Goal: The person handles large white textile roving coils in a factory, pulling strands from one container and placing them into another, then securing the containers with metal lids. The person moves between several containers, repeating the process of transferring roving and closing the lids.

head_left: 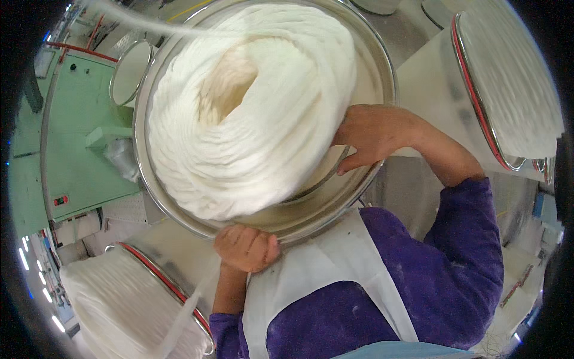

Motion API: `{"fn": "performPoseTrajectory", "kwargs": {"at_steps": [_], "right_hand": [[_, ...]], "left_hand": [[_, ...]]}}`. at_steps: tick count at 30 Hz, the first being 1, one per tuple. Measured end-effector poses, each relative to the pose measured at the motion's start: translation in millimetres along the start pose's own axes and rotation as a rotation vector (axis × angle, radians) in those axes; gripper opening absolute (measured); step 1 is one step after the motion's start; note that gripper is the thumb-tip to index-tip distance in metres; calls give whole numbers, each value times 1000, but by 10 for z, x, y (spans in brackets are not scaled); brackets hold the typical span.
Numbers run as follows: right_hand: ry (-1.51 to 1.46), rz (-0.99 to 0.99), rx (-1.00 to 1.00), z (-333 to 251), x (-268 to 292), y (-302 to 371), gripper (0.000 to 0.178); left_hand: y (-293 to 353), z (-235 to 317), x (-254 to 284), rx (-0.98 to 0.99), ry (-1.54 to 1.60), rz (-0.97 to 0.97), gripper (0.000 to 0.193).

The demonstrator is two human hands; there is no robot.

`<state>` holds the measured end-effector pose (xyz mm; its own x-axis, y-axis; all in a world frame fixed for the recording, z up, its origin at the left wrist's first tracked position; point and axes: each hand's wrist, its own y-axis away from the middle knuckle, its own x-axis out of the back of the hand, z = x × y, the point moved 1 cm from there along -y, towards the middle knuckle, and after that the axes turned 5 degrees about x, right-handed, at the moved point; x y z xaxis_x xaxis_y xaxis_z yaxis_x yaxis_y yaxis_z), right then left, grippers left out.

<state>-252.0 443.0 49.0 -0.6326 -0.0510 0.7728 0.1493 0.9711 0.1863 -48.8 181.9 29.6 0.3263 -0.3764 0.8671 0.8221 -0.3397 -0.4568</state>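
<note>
A large round can (390, 78) with a shiny metal rim stands tilted in front of me. Inside it lies a thick coil of white fibre sliver (305, 119) with a hollow in its middle. My left hand (246, 247) is closed over the near edge of the can's rim. My right hand (379, 134) reaches inside at the right, against the coil's side. Its fingertips are hidden behind the coil, and the thumb lies by a thin, dark curved edge (326, 178) below the sliver. What those bent fingers hold cannot be made out.
Another can full of white sliver (508, 78), red-banded, stands at the right; a similar one (131, 299) is at the lower left. A pale green machine cabinet (89, 131) is on the left. A blurred white strand (143, 23) crosses the top left.
</note>
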Motion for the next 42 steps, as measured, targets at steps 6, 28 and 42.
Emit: {"fn": "performPoseTrajectory", "kwargs": {"at_steps": [6, 28, 42], "right_hand": [[68, 218, -29, -64, 12, -596, 55], [186, 95, 17, -417, -389, 211, 51], [45, -402, -281, -70, -471, -811, 40]], "left_hand": [[35, -1025, 52, 73, -77, 110, 24], [46, -399, -73, 473, 206, -799, 31], [246, -505, 115, 632, 197, -803, 37]]}}
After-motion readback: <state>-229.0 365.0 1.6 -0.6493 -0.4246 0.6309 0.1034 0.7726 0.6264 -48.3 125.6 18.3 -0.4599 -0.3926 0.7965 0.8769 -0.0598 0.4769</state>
